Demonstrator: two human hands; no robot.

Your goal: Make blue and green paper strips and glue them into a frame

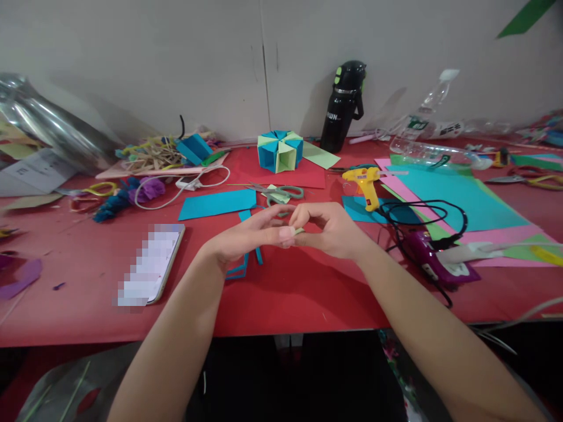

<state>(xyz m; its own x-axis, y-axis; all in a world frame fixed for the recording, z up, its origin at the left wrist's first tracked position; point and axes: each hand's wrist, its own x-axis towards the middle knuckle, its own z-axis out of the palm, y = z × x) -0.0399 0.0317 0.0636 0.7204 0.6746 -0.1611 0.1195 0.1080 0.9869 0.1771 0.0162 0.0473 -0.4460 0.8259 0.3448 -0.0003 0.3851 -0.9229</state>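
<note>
My left hand (251,235) and my right hand (329,227) meet above the front middle of the red table. Their fingertips close on a small piece of pale green paper (299,231); most of it is hidden by the fingers. Blue paper strips (237,272) lie under and beside my left hand. Just behind the hands rest green-handled scissors (292,191) and a flat blue paper sheet (216,205). Farther back stands a ring-shaped folded paper piece (280,151) with blue and pale green sections.
A phone (155,266) lies at the left. To the right are a yellow glue gun (369,186), its black cable, a purple power strip (433,258) and stacked coloured paper (466,196). A black bottle (341,111) stands against the wall.
</note>
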